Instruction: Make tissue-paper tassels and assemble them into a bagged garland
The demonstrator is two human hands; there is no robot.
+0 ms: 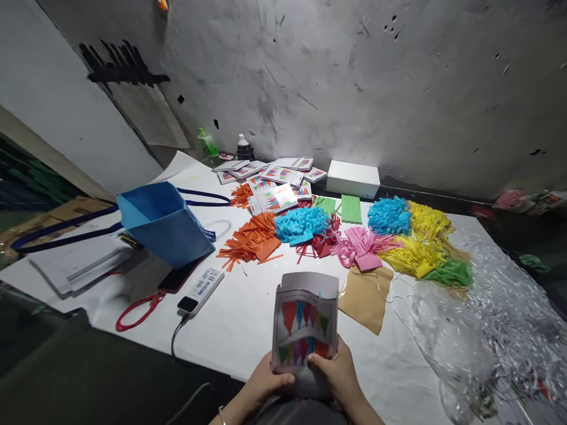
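Note:
A white cardboard box (305, 339) printed with a colourful tassel garland is upright near the table's front edge, close to my body. My left hand (266, 378) grips its lower left side, thumb across the bottom of the front. My right hand (337, 367) is closed round the lower right side, its thumb pressing on the printed front. A pale flap rises at the box's top; what is inside is hidden. Just beyond it lie a brown paper envelope (363, 298) and fringed tissue bundles in orange (254, 236), blue (301, 223), and pink (361, 245).
Similar printed boxes (283, 174) are piled at the back beside a plain white box (353, 178). Yellow fringed bundles (416, 254) and heaped clear plastic (465, 336) lie right. On the left stand a blue bag (163, 221), a white power bank (201, 292) and a phone (179, 276).

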